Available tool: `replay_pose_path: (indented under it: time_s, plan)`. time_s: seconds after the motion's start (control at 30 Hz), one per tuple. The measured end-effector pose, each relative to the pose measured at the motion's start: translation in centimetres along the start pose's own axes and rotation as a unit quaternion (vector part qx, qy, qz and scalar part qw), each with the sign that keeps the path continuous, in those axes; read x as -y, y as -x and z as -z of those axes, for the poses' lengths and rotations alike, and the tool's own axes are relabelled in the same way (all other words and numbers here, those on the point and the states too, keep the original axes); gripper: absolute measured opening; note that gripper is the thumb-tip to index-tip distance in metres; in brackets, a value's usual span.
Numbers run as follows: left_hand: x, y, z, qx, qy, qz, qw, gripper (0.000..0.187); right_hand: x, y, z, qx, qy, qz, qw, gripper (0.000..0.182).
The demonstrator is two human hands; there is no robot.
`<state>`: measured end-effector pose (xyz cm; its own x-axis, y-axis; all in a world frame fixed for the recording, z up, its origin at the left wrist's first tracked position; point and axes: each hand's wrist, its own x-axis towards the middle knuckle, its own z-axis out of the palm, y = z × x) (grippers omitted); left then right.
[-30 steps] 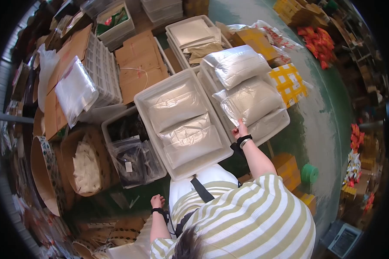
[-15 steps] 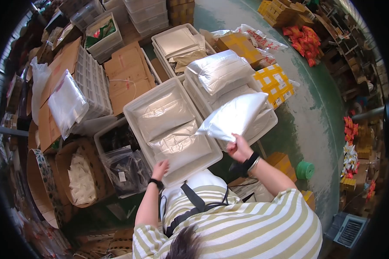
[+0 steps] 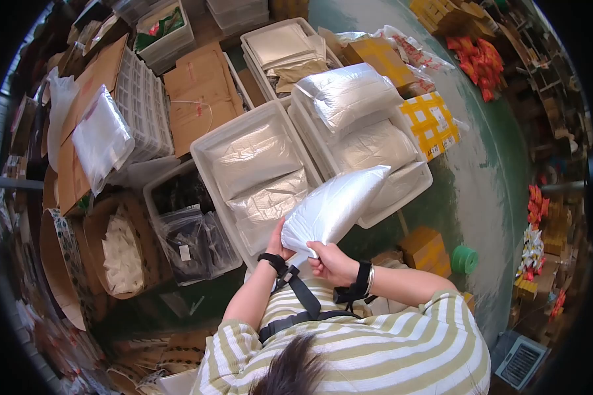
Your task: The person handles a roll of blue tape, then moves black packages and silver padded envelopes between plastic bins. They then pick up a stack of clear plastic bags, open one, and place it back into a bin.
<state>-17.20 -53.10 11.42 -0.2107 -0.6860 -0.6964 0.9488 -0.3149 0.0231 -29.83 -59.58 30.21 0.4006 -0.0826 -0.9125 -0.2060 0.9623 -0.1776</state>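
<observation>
A puffed, silvery-white plastic bag [image 3: 336, 201] is held tilted in front of my body, its far end over the right-hand tub. My right hand [image 3: 333, 264] grips its near corner with fingers closed. My left hand [image 3: 280, 242] holds the bag's left edge; some of its fingers are hidden behind the bag. Below, the left white tub [image 3: 207, 172] contains two similar flat, shiny bags [image 3: 254, 155]. More silvery bags [image 3: 369, 148] lie in the right white tub [image 3: 420, 187], with one plump bag [image 3: 349, 95] across its far end.
Left of the tubs stand a dark bin [image 3: 227, 260] of clear plastic packets and a cardboard box [image 3: 89, 253] with whitish packets. A yellow-taped carton [image 3: 431, 125] adjoins the right tub. Farther right are a green roll [image 3: 464, 259] and red packages [image 3: 476, 66].
My right hand has brought the bag down and left, closer to my body. My left hand has moved from the left tub's near edge to take hold of the bag.
</observation>
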Motion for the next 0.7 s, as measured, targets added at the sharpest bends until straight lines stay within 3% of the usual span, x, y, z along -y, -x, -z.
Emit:
replay_pose_path:
  time_s: [0.07,0.17,0.27,0.43,0.47,0.6,0.63,0.7]
  plan:
    - [0.0,0.9,-0.3,0.017,0.075,-0.015,0.997,0.046,1.8,0.8,-1.1,0.012,-0.023,0.011,1.0,0.017]
    - [-0.9,3.0,-1.6,-0.048,0.081,-0.056,0.994,0.043,4.5,1.6,-1.5,0.04,-0.084,0.019,0.995,0.022]
    - [-3.2,6.3,-3.4,-0.108,0.011,-0.108,0.988,0.038,6.0,2.4,-1.4,0.027,-0.131,-0.009,0.991,0.025]
    - [-7.8,12.0,-6.0,-0.201,-0.05,-0.239,0.949,0.032,6.8,0.4,-4.3,0.115,-0.175,-0.036,0.977,0.03]
    - [-9.1,11.2,-3.8,-0.163,-0.046,-0.241,0.956,0.032,7.5,-0.3,-5.3,0.119,-0.179,-0.033,0.976,0.03]
    - [-13.5,10.9,-4.1,-0.159,-0.048,-0.308,0.937,0.035,8.8,-2.7,-8.1,0.128,-0.147,-0.016,0.981,0.03]
    - [-14.3,10.3,-3.2,-0.123,-0.015,-0.329,0.936,0.052,8.9,-3.4,-8.3,0.128,-0.126,-0.013,0.984,0.029]
    - [-14.7,9.3,-2.2,-0.111,-0.027,-0.372,0.921,0.046,8.2,-6.2,-7.5,0.128,-0.073,0.002,0.989,0.024]
